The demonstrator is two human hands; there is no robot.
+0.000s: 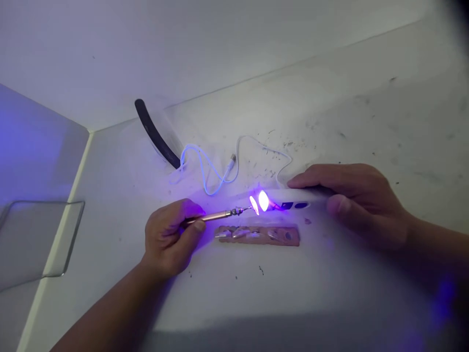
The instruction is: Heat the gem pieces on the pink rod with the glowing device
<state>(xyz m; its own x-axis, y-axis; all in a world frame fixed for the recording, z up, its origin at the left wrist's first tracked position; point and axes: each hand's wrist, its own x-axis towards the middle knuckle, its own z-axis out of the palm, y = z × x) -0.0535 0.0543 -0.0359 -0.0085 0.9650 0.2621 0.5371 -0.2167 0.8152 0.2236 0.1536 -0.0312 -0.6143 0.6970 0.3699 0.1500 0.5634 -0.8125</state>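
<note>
Smudged white tabletop (227, 303), left fingers (189, 238) around coppery rod (216, 215), right fingers (318, 176) around violet-bright lamp (295, 196).

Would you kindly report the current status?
Left hand grips metallic pen, pointed at small glowing piece. Right hand holds lit white lamp. White cable beyond, clear of pen.

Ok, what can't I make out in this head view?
Head view:
Lamp: back end hidden by the right hand.
Copper-coloured pen: rear end hidden inside left hand.
Glowing piece at its tip: surface lost to glare.
Clear panel: cut off by left edge.
Dark specks: too small to identify.
</note>
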